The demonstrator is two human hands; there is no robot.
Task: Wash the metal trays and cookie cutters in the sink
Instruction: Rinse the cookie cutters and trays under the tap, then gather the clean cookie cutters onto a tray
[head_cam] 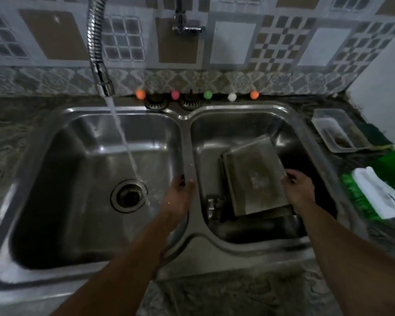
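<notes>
While water runs: steel sink (tiled wall).

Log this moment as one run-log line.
phase: pre-wash | water: running into left basin | trays: stacked, right basin | right hand: grips top tray edge | left hand: on divider

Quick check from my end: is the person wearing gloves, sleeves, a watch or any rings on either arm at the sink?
No gloves or sleeves show: the left hand and right hand are bare, and both forearms are uncovered up to the frame edge. No watch, bracelet or ring is visible. The left fingers seem to have dark nails, though the dim light makes that uncertain.
</notes>
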